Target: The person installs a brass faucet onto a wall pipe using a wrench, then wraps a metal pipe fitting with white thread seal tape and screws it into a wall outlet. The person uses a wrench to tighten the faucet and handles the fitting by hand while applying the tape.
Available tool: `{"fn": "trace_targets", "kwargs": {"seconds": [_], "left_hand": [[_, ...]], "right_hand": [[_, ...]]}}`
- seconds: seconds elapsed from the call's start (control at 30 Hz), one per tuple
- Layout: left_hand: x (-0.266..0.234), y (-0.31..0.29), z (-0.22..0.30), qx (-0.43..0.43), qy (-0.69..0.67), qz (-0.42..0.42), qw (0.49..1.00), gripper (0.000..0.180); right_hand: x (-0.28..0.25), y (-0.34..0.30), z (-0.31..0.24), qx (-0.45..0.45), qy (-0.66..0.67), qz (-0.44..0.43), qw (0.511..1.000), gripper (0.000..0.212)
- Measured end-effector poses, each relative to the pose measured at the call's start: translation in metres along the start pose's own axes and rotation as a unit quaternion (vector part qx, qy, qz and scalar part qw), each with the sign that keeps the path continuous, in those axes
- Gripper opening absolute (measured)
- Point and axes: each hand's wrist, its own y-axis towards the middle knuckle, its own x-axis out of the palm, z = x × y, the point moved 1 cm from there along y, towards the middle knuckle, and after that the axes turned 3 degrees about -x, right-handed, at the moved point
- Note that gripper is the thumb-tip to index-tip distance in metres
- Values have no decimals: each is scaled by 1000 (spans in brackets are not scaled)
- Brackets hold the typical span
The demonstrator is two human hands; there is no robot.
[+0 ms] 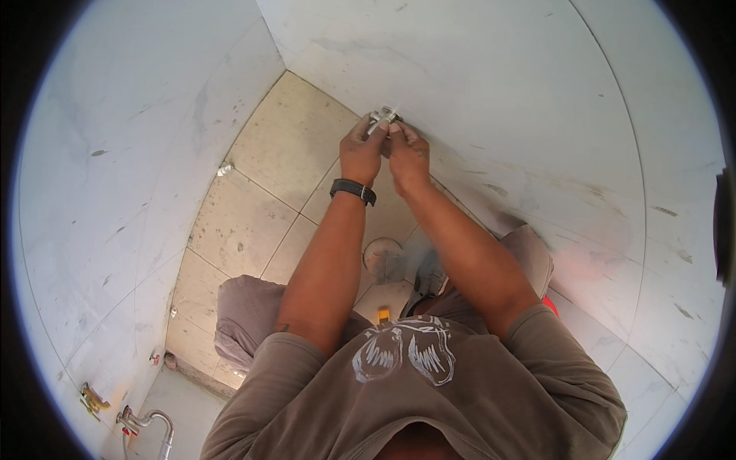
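Note:
A small shiny metal pipe fitting (386, 114) sits at the foot of the marbled tile wall, just above the floor. Its exact kind is hard to make out, as fingers cover part of it. My left hand (359, 157), with a dark band on the wrist, pinches it from the left. From the other side, the thumb and fingers of my right hand (411, 159) close on its near end. The two hands are almost touching, and both arms reach forward.
Beige floor tiles (268, 146) meet pale walls on the left and ahead. A round drain cover (385, 259) lies below my forearms, near a yellow object (383, 314) and my shoe (429, 280). A brass fitting (93, 400) and a bent chrome pipe (157, 420) are at lower left.

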Motion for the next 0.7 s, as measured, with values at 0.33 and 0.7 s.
{"fn": "trace_targets", "kwargs": {"seconds": [0.33,0.7], "left_hand": [[3,3,-4,-57,-22,-12,998,42],[16,-2,9,-43,-10,40,998,38]], "right_hand": [[-19,-6,-12,48,-47,-5,998,37],[-70,-53,-49,28,-441,-222,869,54]]}}
